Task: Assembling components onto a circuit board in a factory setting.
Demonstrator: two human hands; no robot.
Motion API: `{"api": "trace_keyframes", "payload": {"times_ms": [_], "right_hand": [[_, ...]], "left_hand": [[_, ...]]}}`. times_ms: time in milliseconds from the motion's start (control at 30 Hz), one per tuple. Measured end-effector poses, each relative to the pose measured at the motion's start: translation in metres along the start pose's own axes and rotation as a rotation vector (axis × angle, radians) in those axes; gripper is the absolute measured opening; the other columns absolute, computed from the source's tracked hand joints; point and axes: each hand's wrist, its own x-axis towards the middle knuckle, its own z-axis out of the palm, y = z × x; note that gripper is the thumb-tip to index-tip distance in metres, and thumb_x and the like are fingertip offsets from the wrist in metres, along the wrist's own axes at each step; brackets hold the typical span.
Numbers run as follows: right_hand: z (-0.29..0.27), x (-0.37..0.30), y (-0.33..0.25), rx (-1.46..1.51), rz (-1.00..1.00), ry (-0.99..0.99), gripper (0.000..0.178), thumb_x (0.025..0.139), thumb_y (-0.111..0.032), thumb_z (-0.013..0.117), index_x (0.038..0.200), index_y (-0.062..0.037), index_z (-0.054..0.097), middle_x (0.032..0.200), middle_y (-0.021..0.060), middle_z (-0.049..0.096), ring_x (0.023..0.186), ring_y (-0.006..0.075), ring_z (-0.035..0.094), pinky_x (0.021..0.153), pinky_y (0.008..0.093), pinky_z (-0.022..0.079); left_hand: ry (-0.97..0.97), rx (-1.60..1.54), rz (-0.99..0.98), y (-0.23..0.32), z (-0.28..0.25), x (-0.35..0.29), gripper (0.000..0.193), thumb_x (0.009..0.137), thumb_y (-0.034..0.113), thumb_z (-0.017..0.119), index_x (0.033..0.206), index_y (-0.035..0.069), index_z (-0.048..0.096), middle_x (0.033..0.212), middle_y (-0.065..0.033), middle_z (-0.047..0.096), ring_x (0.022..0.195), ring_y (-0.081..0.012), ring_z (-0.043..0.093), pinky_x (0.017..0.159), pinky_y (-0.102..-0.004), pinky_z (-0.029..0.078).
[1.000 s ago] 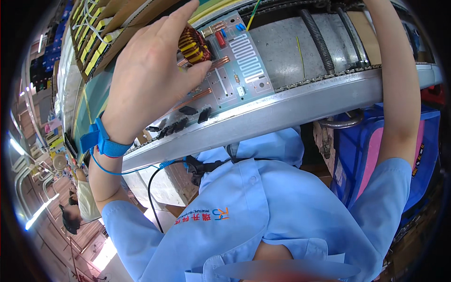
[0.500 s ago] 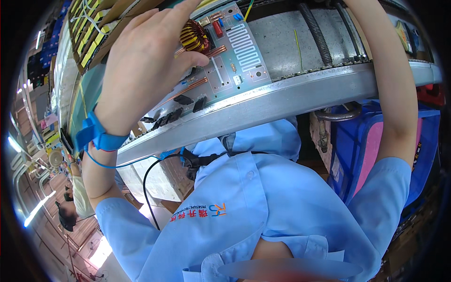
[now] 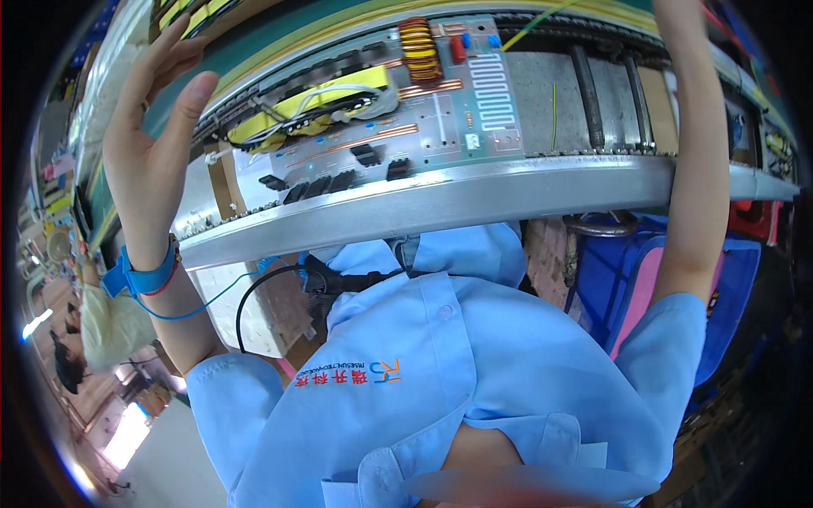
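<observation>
Left hand: the person's bare left hand [image 3: 157, 148] is raised open at the left end of the line, fingers spread and thumb held apart, near the board but clear of it.
Right hand: the bare right forearm [image 3: 699, 161] reaches past the upper edge of the frame; the hand lies outside it, and its state cannot be told.
Circuit board: a long grey-green printed board [image 3: 423, 148] lies on the line between the hands' sides, its near edge along a silver metal rail [image 3: 474, 182].
Board's left part: a yellow-wrapped block component [image 3: 339, 100] with white leads sits there, and black blocky parts [image 3: 318, 188] stand in a row by the rail.
Board's right part: a ring-shaped coil of copper and yellow windings [image 3: 419, 51] stands beside a small red component [image 3: 458, 48], above a white zigzag trace [image 3: 498, 93].
Wires: a yellow-green wire [image 3: 542, 24] slants up from near the board's far right corner.
Worker: a blue fabric strap [image 3: 140, 275] circles the left wrist, below a light-blue short-sleeved shirt [image 3: 525, 356].
Surroundings: a blue plastic bin [image 3: 737, 296] stands under the right forearm; another person [image 3: 118, 326] appears at far left.
</observation>
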Motion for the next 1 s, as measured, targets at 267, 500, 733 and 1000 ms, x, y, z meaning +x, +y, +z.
{"api": "trace_keyframes", "payload": {"times_ms": [267, 500, 733, 1000], "right_hand": [[-0.035, -0.108, -0.058, 1.003, 0.291, -0.380, 0.047, 0.091, -0.021, 0.053, 0.125, 0.0104, 0.045, 0.120, 0.0158, 0.055, 0.109, 0.0234, 0.048, 0.091, 0.0371, 0.033], [0.045, -0.166, -0.092, 0.504, 0.449, -0.617, 0.023, 0.083, -0.005, 0.068, 0.104, 0.0018, 0.061, 0.095, 0.0027, 0.058, 0.082, 0.0082, 0.057, 0.070, 0.0232, 0.049], [0.067, -0.177, -0.096, 0.287, 0.337, -0.539, 0.024, 0.082, 0.000, 0.069, 0.104, 0.0042, 0.061, 0.101, 0.0032, 0.053, 0.087, 0.0094, 0.058, 0.072, 0.0210, 0.051], [0.070, -0.186, -0.107, 0.164, 0.389, -0.458, 0.023, 0.083, -0.003, 0.069, 0.104, 0.0041, 0.062, 0.102, 0.0051, 0.058, 0.086, 0.0091, 0.061, 0.071, 0.0218, 0.052]], "left_hand": [[0.051, -0.084, -0.142, -0.040, -0.018, -0.043, 0.040, 0.090, 0.021, 0.065, 0.128, 0.007, 0.059, 0.114, -0.0110, 0.065, 0.107, -0.0187, 0.061, 0.093, -0.0315, 0.047], [0.042, -0.459, -0.320, -0.042, 0.022, -0.055, 0.036, 0.090, 0.018, 0.065, 0.124, 0.008, 0.062, 0.108, -0.0076, 0.068, 0.098, -0.0135, 0.063, 0.086, -0.0264, 0.048], [-0.021, -0.685, -0.260, -0.041, 0.043, -0.063, 0.031, 0.093, 0.020, 0.061, 0.118, 0.002, 0.063, 0.099, -0.0098, 0.069, 0.090, -0.0151, 0.065, 0.082, -0.0270, 0.049], [-0.059, -0.695, -0.187, -0.034, 0.040, -0.075, 0.045, 0.085, 0.015, 0.068, 0.128, 0.006, 0.055, 0.106, -0.0121, 0.064, 0.097, -0.0245, 0.064, 0.084, -0.0337, 0.050]]}}
